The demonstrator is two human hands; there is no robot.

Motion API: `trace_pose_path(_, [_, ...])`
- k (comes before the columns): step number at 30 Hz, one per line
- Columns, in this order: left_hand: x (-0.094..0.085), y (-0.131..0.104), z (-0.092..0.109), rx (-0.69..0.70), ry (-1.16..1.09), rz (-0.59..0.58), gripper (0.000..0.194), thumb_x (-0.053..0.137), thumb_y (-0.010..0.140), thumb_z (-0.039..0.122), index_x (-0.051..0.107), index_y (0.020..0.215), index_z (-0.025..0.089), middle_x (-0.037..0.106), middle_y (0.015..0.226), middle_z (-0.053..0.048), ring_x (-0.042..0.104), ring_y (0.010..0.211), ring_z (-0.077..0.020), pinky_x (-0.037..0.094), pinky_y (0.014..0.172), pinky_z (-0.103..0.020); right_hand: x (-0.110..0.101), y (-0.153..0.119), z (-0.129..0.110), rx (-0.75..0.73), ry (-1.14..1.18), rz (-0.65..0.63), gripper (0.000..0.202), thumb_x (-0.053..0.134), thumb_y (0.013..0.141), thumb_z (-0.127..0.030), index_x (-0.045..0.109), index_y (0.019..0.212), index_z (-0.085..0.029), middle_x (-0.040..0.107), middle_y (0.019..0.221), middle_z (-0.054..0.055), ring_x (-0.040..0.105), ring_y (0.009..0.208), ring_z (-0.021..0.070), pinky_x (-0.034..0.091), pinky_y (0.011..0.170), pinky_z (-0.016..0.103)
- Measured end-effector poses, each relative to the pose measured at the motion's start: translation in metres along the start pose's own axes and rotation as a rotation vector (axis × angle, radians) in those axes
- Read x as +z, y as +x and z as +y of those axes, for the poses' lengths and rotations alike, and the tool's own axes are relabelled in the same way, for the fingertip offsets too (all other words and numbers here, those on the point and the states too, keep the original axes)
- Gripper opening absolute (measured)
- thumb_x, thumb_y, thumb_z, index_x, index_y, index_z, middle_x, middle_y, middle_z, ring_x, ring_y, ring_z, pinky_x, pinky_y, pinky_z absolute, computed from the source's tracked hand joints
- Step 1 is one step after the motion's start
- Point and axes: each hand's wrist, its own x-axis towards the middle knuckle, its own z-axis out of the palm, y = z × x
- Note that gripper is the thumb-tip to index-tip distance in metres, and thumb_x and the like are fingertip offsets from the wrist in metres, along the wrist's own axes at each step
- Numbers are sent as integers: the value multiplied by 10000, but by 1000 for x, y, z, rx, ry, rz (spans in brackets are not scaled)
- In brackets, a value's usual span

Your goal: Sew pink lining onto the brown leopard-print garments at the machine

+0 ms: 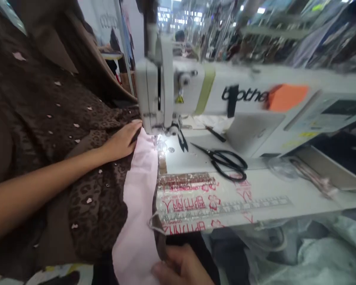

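Observation:
A pale pink fabric strip (pixel 141 186) runs from under the needle area of a white sewing machine (pixel 157 91) down over the table's front edge. Dark brown leopard-patterned fabric (pixel 97 198) spreads to its left, and a narrow brown edge shows along the strip's right side. My left hand (pixel 123 140) lies on the brown fabric at the strip's upper left, close to the presser foot (pixel 156 140); its fingertips are partly hidden by the machine head. At the bottom, my right hand (pixel 184 267) pinches the strip's right edge together with the brown edge.
Black-handled scissors (pixel 228 162) and small thread snips (pixel 182 140) lie on the machine bed right of the needle. A clear ruler (pixel 225 208) is on the table front, over red-printed tape. A clear round object (pixel 281 168) sits farther right. Pale fabric (pixel 329 253) hangs below the edge.

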Motion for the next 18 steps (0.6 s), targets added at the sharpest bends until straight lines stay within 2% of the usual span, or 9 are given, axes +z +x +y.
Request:
trace_pose_path(1, [-6, -20, 11, 15, -10, -1, 525, 299, 924, 236, 282, 1375, -32, 248, 1493, -162, 229, 1373, -290, 177, 1163, -416, 2, 0, -4, 31, 56, -20, 273, 633, 786, -433, 654, 797, -161, 491, 690, 1, 470, 675, 142, 352, 561, 226])
trace_pose_path(3, [-17, -58, 35, 198, -18, -39, 552, 382, 886, 187, 269, 1411, 60, 169, 1536, -118, 146, 1408, -293, 137, 1174, -469, 2, 3, -13, 60, 195, -130, 312, 622, 782, -455, 625, 754, -144, 427, 637, -20, 377, 588, 95, 287, 518, 207])
trace_pose_path(5, [-20, -87, 55, 396, -40, -148, 584, 397, 816, 99, 361, 1392, 190, 246, 1528, -42, 179, 1414, -276, 179, 1166, -510, 1, 7, -23, 45, 300, -241, 345, 643, 760, -486, 592, 734, -145, 386, 616, -39, 302, 540, 67, 225, 489, 200])
trace_pose_path(6, [-19, -97, 63, 450, -57, -175, 593, 411, 798, 91, 384, 1382, 195, 300, 1507, -49, 231, 1402, -262, 235, 1160, -489, 1, 8, -28, 27, 328, -288, 366, 667, 737, -500, 574, 714, -147, 379, 616, -43, 286, 537, 61, 215, 490, 200])
trace_pose_path(9, [-5, -106, 73, 504, -115, -101, 567, 409, 788, 33, 450, 1337, 166, 469, 1399, -92, 360, 1348, -230, 356, 1121, -427, 2, 8, -34, -45, 343, -352, 444, 735, 659, -545, 529, 662, -152, 379, 640, -41, 298, 573, 65, 233, 522, 197])
trace_pose_path(11, [2, -105, 71, 529, -156, -27, 536, 387, 817, 0, 472, 1321, 162, 524, 1348, -101, 376, 1341, -228, 377, 1110, -416, 1, 4, -29, -47, 329, -290, 514, 684, 663, -639, 504, 643, -158, 367, 631, -39, 297, 579, 74, 240, 522, 201])
trace_pose_path(14, [5, -107, 63, 566, -205, -36, 486, 375, 880, 39, 470, 1336, 176, 527, 1346, -105, 369, 1346, -245, 376, 1111, -426, 0, -1, -14, -5, 185, -84, 591, 436, 801, -709, 440, 556, -171, 309, 570, -38, 268, 551, 91, 235, 497, 217])
trace_pose_path(16, [4, -109, 60, 582, -201, -55, 456, 413, 896, 84, 472, 1338, 177, 514, 1358, -114, 362, 1349, -262, 369, 1115, -440, 2, 1, -6, -60, -29, 37, 486, 448, 865, -540, 481, 554, -168, 370, 585, -23, 343, 578, 112, 296, 541, 233])
trace_pose_path(18, [2, -111, 59, 600, -170, -62, 441, 470, 897, 128, 473, 1336, 163, 503, 1363, -131, 353, 1352, -277, 360, 1120, -448, 7, 6, -5, -169, -221, 172, 188, 584, 793, -327, 613, 709, -160, 537, 746, 25, 482, 740, 168, 375, 676, 270])
